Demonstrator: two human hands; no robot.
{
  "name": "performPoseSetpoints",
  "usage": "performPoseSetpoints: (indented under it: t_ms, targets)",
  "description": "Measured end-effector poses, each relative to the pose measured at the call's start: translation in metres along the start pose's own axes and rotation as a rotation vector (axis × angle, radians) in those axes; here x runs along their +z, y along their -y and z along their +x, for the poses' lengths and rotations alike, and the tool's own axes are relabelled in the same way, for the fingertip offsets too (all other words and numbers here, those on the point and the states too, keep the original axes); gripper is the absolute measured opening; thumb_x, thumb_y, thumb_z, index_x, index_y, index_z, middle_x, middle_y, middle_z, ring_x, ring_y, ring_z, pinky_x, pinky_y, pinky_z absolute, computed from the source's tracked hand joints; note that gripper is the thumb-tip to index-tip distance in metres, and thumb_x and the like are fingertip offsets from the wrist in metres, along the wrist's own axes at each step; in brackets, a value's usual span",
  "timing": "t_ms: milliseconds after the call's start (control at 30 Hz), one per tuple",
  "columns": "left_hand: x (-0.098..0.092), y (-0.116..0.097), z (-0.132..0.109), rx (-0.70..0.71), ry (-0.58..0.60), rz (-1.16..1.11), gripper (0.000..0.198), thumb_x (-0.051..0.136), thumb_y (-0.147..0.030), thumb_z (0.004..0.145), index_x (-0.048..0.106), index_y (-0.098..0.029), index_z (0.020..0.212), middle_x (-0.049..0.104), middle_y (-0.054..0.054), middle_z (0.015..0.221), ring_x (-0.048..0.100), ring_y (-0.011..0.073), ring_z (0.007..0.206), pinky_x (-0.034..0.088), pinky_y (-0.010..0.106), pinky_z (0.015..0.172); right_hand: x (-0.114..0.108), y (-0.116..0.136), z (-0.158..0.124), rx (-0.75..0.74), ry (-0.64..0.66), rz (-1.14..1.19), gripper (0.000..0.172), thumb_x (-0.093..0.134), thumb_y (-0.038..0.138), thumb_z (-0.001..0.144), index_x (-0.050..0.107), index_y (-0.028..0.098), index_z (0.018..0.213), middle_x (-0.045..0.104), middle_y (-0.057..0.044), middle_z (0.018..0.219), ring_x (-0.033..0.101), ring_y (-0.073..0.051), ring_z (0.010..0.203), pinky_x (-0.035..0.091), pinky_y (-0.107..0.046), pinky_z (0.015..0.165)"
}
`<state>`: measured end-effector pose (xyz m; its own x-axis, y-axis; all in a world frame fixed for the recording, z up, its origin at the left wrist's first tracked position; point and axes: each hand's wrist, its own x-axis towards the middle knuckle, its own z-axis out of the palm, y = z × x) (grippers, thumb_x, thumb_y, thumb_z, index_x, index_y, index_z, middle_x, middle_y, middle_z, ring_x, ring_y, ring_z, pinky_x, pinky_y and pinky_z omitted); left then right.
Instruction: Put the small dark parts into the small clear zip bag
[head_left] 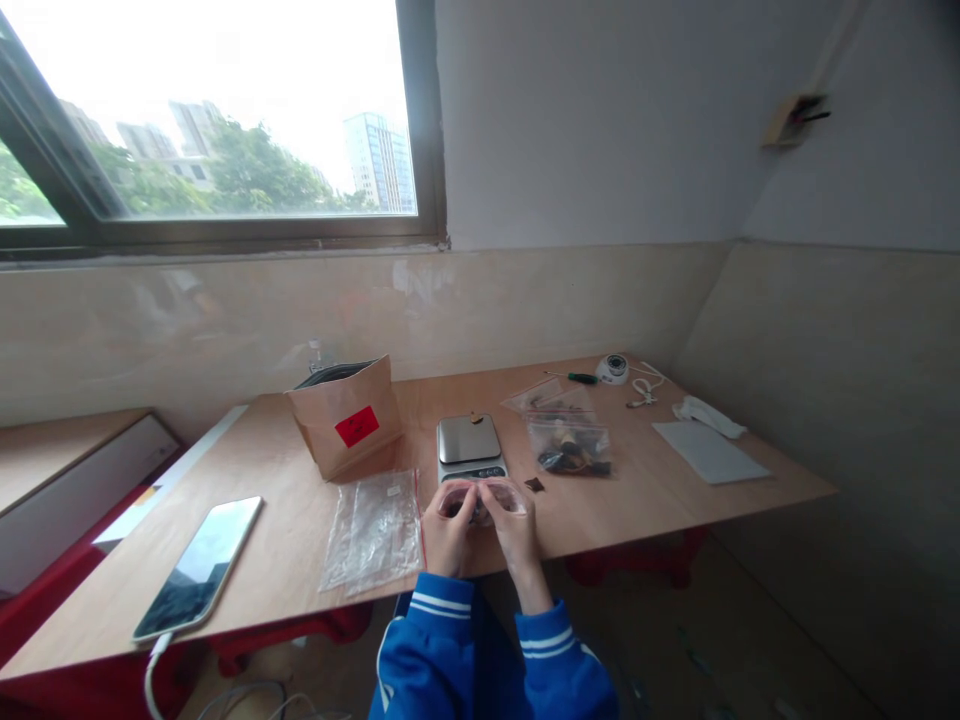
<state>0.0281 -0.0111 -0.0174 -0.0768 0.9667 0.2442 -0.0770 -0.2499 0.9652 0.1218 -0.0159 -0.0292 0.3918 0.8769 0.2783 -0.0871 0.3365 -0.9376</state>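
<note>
Hands [484,525] with pouch [482,497] at table edge [637,535]

Illumination is supplied by daylight from the window [210,110] at the upper left of the frame. The sky there is overexposed to near white, and the buildings and trees outside are washed out. The room itself is rendered moderately dim and flat, with low contrast. A soft sheen is seen on the tiled wall band [225,320] below the window, and a pale reflection of the sky is carried on the phone screen [199,565] at the lower left. Shadows on the table [675,490] are faint and diffuse. Wide-angle distortion is evident: straight lines are bent toward the frame edges. Fine detail is soft throughout, most of all at the corners.
</note>
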Motion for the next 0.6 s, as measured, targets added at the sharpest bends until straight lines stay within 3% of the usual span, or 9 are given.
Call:
performPoseSetpoints:
  t_ms: [133, 367, 500, 600]
  targets:
    - [0.000, 0.000, -0.001, -0.020, -0.076, -0.023, 0.022, 0.067, -0.038, 0.075, 0.066, -0.016, 0.079, 0.069, 0.004, 0.079, 0.064, 0.0171, 0.077, 0.049, 0.025, 0.072, 0.007, 0.004, -0.004, 0.018, -0.056, -0.010, 0.019, 0.066, 0.033, 0.078, 0.066, 0.015, 0.082, 0.070, -0.007, 0.083, 0.066, -0.020, 0.079, 0.053, -0.032, 0.075]
    - [-0.001, -0.001, 0.002, -0.117, 0.000, -0.104, 0.025, 0.070, -0.040, 0.072, 0.068, -0.015, 0.077, 0.069, 0.003, 0.075, 0.063, 0.0169, 0.073, 0.048, 0.024, 0.067, -0.001, 0.009, -0.003, 0.103, -0.104, 0.004, 0.027, 0.062, 0.040, 0.079, 0.070, 0.015, 0.082, 0.072, -0.008, 0.087, 0.066, -0.022, 0.084, 0.051, -0.033, 0.078]
    - [0.006, 0.002, 0.001, -0.121, -0.008, -0.118, 0.027, 0.066, -0.043, 0.075, 0.069, -0.017, 0.080, 0.069, 0.002, 0.077, 0.062, 0.0161, 0.073, 0.048, 0.023, 0.066, -0.003, 0.006, 0.000, 0.122, -0.195, -0.002, 0.029, 0.063, 0.042, 0.077, 0.071, 0.015, 0.080, 0.073, -0.009, 0.086, 0.066, -0.024, 0.084, 0.051, -0.034, 0.078]
    - [0.009, 0.005, 0.003, -0.104, -0.054, -0.129, 0.029, 0.065, -0.046, 0.075, 0.069, -0.017, 0.078, 0.068, 0.002, 0.075, 0.062, 0.0157, 0.071, 0.048, 0.023, 0.065, -0.002, 0.005, 0.001, 0.156, -0.187, 0.032, 0.030, 0.064, 0.042, 0.075, 0.071, 0.014, 0.080, 0.073, -0.010, 0.086, 0.067, -0.025, 0.083, 0.052, -0.035, 0.078]
